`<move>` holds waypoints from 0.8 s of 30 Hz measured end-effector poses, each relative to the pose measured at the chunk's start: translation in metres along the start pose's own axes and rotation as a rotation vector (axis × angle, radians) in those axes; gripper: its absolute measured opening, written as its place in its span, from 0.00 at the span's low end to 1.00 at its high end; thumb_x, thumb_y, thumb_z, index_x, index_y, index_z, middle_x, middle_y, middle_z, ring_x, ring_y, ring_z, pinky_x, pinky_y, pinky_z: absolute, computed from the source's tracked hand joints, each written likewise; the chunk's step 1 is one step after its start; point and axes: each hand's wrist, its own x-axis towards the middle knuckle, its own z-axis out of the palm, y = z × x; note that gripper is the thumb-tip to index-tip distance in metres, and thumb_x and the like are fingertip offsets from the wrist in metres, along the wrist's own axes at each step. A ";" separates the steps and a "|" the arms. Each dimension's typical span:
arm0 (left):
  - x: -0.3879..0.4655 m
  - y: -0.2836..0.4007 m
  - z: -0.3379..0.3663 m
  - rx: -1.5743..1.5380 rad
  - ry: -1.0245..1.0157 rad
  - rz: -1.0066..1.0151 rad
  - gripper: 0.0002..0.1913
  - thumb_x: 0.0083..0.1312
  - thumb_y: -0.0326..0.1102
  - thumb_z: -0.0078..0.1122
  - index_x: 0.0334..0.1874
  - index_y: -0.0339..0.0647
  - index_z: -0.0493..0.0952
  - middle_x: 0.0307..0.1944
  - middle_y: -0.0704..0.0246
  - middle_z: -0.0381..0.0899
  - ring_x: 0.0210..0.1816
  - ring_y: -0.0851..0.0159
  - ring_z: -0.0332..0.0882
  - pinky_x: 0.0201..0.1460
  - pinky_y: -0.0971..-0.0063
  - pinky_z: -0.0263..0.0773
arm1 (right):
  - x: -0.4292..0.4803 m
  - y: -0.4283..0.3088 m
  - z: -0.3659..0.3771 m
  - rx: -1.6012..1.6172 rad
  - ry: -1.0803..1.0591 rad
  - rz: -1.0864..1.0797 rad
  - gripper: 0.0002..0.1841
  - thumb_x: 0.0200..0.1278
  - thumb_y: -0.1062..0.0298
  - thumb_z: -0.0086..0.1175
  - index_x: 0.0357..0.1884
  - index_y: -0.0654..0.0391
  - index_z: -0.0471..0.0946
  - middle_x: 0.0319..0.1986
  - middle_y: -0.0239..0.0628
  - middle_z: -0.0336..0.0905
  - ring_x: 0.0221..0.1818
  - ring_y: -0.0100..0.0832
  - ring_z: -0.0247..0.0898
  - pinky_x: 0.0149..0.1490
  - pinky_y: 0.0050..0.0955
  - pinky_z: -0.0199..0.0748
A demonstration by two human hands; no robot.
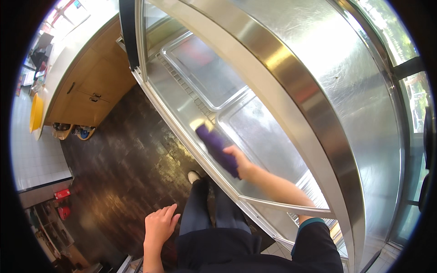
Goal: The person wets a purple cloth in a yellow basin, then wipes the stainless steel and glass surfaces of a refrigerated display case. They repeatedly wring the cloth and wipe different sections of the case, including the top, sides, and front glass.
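Observation:
My right hand (241,163) grips a purple cloth (216,146), blurred, inside a stainless-steel display cabinet. The cloth is over the metal floor strip (182,108) along the cabinet's near side. Beside it lie two shallow metal trays, a farther one (205,73) and a nearer one (259,126). A wire rack (181,83) shows along the trays' edge. My right forearm passes behind a thin metal frame bar (286,207). Away from the cabinet, my left hand (160,221) hangs over the dark floor with nothing in it, its thumb apart from the fingers.
The cabinet's broad steel top (362,112) rises on my right, with windows beyond. A metal sill (170,124) runs close by my legs. Wooden cupboards (92,82) under a pale counter stand at the far left, near a yellow basin (36,112). Red items (63,194) lie lower left.

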 end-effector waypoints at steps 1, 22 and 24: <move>0.000 0.002 0.002 -0.001 -0.027 -0.008 0.15 0.61 0.39 0.63 0.48 0.43 0.79 0.37 0.66 0.84 0.35 0.58 0.82 0.37 0.67 0.76 | 0.008 0.014 -0.002 0.006 -0.006 0.073 0.33 0.52 0.43 0.57 0.55 0.58 0.75 0.51 0.39 0.76 0.53 0.33 0.66 0.59 0.33 0.61; 0.001 -0.012 0.046 0.071 -0.100 0.073 0.14 0.61 0.42 0.63 0.47 0.46 0.79 0.33 0.71 0.82 0.32 0.64 0.82 0.34 0.71 0.75 | -0.042 -0.117 0.052 0.258 -0.459 -0.516 0.25 0.61 0.51 0.51 0.52 0.62 0.74 0.43 0.41 0.80 0.42 0.35 0.76 0.50 0.31 0.74; 0.001 -0.012 0.054 0.134 -0.148 0.076 0.15 0.60 0.42 0.65 0.46 0.47 0.78 0.31 0.73 0.82 0.30 0.68 0.81 0.32 0.74 0.75 | -0.020 -0.106 0.054 0.171 -0.382 -0.336 0.24 0.58 0.50 0.51 0.48 0.60 0.77 0.40 0.39 0.81 0.40 0.34 0.75 0.49 0.29 0.71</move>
